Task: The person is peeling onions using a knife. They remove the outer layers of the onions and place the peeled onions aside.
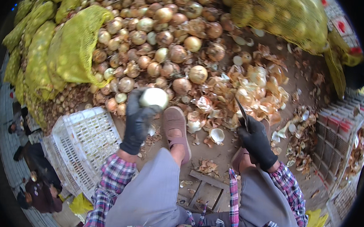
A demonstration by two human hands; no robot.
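Observation:
My left hand, in a black glove, grips a peeled white onion above the near edge of the onion pile. To the right, my right hand, gloved in black too, is closed around a knife whose blade points up and to the left. The knife is apart from the onion. Unpeeled brown onions lie heaped in front of me. Loose onion skins are piled beyond my right hand. A cut onion shell rests on the floor between my shoes.
White plastic crates stand at my left, and another crate at my right. Yellow mesh sacks of onions lie at the left; a further full sack is at the upper right. At the lower left sits another person.

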